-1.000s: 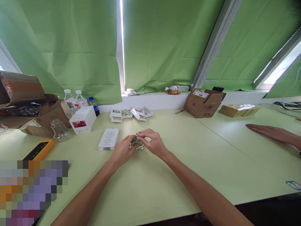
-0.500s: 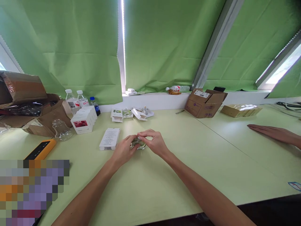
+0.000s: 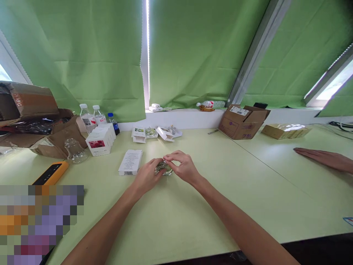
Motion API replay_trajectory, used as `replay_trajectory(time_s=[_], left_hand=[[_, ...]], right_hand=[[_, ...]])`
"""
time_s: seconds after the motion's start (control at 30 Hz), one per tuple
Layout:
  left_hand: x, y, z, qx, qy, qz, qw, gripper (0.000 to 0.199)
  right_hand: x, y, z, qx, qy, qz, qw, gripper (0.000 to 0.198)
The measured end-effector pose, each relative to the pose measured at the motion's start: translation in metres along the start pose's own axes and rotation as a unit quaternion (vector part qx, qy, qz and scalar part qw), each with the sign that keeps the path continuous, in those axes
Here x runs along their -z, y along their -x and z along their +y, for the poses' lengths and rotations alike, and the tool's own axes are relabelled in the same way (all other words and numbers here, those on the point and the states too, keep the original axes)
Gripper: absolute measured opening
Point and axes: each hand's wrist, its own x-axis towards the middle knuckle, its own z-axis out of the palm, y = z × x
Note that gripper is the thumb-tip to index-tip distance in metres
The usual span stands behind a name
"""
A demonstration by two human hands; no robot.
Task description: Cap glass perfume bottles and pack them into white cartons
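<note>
A small round clear glass bottle (image 3: pixel 166 170) rests on the table between my hands, partly covered by fingers. My left hand (image 3: pixel 148 174) is wrapped around its left side. At its top, my right hand (image 3: pixel 184 167) pinches a small part that the fingertips mostly hide. A white printed carton (image 3: pixel 130 162) with a barcode lies flat just left of my left hand. Farther back sit opened white boxes (image 3: pixel 139 134), with a similar glass bottle (image 3: pixel 150 132) and another shiny glass piece (image 3: pixel 172 129) among them.
To the left are white cartons (image 3: pixel 102 141), a clear plastic jar (image 3: pixel 75 151), drink bottles (image 3: pixel 87 117), torn cardboard boxes (image 3: pixel 46 138) and an orange-black case (image 3: pixel 52 173). At right stand a brown box (image 3: pixel 241 123) and a yellowish package (image 3: pixel 285 130); another person's hand (image 3: pixel 321 157) lies flat.
The whole scene has shifted slightly right as the view turned. My hands keep nearly the same hold on the bottle, with only slight finger movement.
</note>
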Motion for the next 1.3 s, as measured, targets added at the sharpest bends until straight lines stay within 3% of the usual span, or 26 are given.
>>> replay_trajectory(time_s=[0.17,0.37,0.53,0.73,1.07,1.3], left_hand=[[0.001,0.0,0.001,0.003,-0.007,-0.002,1.0,0.03],[0.0,0.0,0.002,0.007,-0.006,-0.008,1.0,0.029],[0.0,0.0,0.002,-0.004,0.0,-0.004,1.0,0.028],[0.0,0.001,0.001,-0.002,0.002,-0.005,1.0,0.031],[-0.001,0.0,0.0,-0.003,0.002,-0.006,1.0,0.032],[-0.002,0.0,0.0,-0.004,0.011,-0.006,1.0,0.032]], right_hand=[[0.0,-0.001,-0.006,0.011,0.077,-0.011,0.997,0.023],[-0.002,-0.001,-0.018,-0.02,0.143,-0.005,0.99,0.021],[0.002,-0.003,-0.018,-0.075,0.055,-0.003,0.996,0.017],[0.012,-0.006,-0.008,-0.085,-0.067,-0.052,0.993,0.014],[0.015,-0.006,-0.008,-0.035,-0.036,-0.084,0.995,0.01],[0.011,-0.003,-0.009,-0.024,-0.021,-0.059,0.998,0.012]])
